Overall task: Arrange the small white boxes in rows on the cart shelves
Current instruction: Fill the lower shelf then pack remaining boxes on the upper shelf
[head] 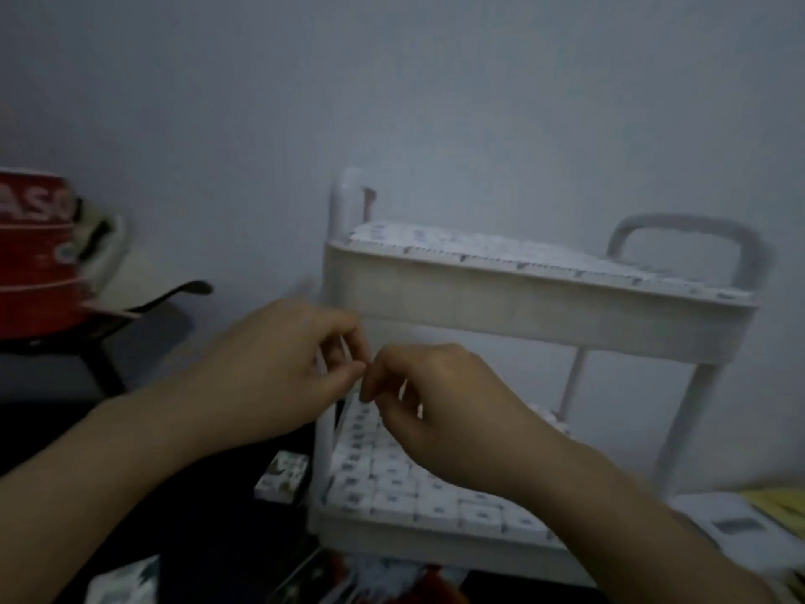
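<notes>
A white two-shelf cart [540, 305] stands against the wall. Rows of small white boxes [514, 250] fill its top shelf, and more small white boxes [400, 486] lie in rows on the lower shelf [435, 544]. My left hand [279, 368] and my right hand [444, 407] meet fingertip to fingertip at the cart's front left corner, between the two shelves. Both have curled fingers. They pinch a small white box [347, 353], of which only a thin edge shows through the blur.
One loose white box [283, 475] lies on the dark surface left of the cart. A red container [35, 255] sits on a dark chair at the left. Papers and a white device [736, 525] lie at the right. The wall is right behind the cart.
</notes>
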{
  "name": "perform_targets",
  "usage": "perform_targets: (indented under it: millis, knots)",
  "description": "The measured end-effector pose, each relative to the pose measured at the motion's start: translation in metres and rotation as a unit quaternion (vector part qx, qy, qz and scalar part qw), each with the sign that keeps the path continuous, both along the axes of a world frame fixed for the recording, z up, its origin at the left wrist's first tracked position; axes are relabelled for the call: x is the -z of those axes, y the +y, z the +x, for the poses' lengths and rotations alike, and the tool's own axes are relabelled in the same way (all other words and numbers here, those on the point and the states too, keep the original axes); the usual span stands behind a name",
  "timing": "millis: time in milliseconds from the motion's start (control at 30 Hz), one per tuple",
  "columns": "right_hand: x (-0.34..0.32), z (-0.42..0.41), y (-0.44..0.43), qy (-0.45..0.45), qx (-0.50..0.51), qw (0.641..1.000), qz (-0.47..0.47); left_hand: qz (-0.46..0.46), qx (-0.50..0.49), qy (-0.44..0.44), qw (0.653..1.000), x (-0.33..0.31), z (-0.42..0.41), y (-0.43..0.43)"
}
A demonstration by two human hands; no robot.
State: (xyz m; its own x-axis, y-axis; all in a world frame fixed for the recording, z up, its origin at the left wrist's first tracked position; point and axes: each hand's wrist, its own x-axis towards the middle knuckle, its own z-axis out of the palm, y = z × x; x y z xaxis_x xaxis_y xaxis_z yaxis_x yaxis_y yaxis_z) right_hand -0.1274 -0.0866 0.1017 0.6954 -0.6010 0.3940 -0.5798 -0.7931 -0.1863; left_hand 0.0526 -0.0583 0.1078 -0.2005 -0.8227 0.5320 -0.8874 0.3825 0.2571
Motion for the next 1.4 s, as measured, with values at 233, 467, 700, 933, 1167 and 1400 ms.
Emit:
perform_targets:
  millis: [233,467,700,933,1167,1400]
  knots:
    - [0.124,0.098,-0.031,0.104,-0.012,0.984,0.145,0.151,-0.09,0.062,0.982,0.117,0.097,0.033]
    - [0.186,0.157,-0.061,0.203,0.071,0.972,0.099,0.281,-0.121,0.05,0.951,0.173,0.163,0.068]
    - [0.19,0.183,-0.07,0.305,0.201,0.926,0.099,0.308,-0.172,0.069,0.933,0.193,0.163,0.068]
    - [0.177,0.178,-0.077,0.141,0.168,0.961,0.17,0.314,-0.191,0.088,0.926,0.196,0.156,0.06]
    - [0.188,0.158,-0.066,0.031,0.058,0.989,0.13,0.295,-0.142,0.276,0.904,0.198,0.151,0.057]
    - [0.162,0.134,-0.048,-0.028,-0.02,0.983,0.179,0.253,-0.042,0.388,0.885,0.169,0.138,0.056]
